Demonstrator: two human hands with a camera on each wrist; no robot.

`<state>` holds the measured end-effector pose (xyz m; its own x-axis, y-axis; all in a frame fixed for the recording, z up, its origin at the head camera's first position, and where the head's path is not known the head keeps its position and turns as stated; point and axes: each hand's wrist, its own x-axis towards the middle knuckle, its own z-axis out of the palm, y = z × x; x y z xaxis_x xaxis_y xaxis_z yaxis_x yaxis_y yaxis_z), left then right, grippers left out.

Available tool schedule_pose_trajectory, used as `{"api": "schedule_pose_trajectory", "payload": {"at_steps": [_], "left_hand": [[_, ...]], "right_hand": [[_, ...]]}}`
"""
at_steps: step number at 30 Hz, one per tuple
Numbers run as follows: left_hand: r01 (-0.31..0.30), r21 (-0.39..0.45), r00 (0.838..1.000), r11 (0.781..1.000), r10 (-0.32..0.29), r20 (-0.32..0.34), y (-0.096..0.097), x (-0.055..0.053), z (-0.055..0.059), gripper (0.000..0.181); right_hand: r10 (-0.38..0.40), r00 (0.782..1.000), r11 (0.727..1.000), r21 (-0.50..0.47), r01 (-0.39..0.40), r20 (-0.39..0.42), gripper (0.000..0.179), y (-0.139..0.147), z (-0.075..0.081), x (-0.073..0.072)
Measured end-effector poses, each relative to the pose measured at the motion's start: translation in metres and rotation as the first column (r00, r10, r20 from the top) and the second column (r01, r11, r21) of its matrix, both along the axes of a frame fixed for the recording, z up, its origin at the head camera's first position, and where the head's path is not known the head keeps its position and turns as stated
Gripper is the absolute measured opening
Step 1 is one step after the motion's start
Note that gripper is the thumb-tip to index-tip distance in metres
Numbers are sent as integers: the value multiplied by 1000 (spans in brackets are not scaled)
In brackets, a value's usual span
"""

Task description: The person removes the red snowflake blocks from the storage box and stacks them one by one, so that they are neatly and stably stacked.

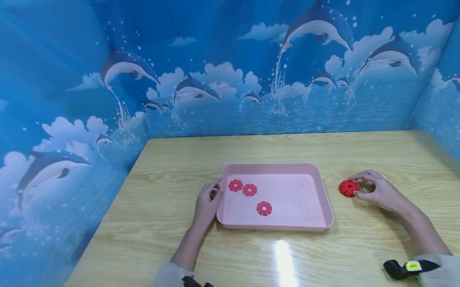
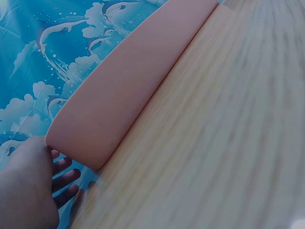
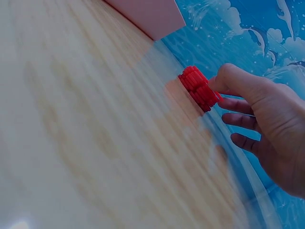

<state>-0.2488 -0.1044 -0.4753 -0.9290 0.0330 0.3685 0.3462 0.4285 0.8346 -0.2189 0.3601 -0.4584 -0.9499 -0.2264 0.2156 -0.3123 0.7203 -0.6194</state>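
Observation:
On the table, a shallow pink tray (image 1: 277, 227) has three red notched snowflake discs lying in it: one disc (image 1: 235, 185) and another disc (image 1: 249, 190) side by side at the back left, and a third disc (image 1: 264, 208) nearer the front. At the tray's left side, my left hand (image 1: 208, 204) touches the wall and rim, its fingers loosely bent outside in the left wrist view. Right of the tray, a short stack of red snowflake discs (image 1: 348, 188) stands on the table. My right hand (image 1: 378, 190) pinches its right side between thumb and fingers, the other fingers (image 3: 240, 121) spread below.
The light wooden table (image 1: 166, 172) reaches back to a blue dolphin-print curtain (image 1: 225, 93), which also rises at the left and right. A bright strip of reflected light (image 1: 285, 267) lies on the wood in front of the tray.

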Motion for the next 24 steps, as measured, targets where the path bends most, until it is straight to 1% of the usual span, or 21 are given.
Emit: {"api": "schedule_pose_trajectory", "payload": {"at_steps": [6, 12, 20, 24], "left_hand": [[-2, -7, 1000, 1000, 2, 0, 0, 0, 0, 32], [1, 6, 1000, 1000, -1, 1, 0, 0, 1, 32], [1, 11, 1000, 1000, -1, 3, 0, -1, -1, 32], [2, 16, 1000, 1000, -2, 7, 0, -1, -1, 33]], "right_hand": [[6, 1000, 1000, 8, -6, 7, 40, 1, -1, -1], [9, 1000, 1000, 5, -9, 4, 40, 1, -1, -1], [8, 1000, 1000, 10, -8, 25, 41, 1, -1, -1], [6, 1000, 1000, 7, -7, 20, 40, 1, -2, -1]]}}
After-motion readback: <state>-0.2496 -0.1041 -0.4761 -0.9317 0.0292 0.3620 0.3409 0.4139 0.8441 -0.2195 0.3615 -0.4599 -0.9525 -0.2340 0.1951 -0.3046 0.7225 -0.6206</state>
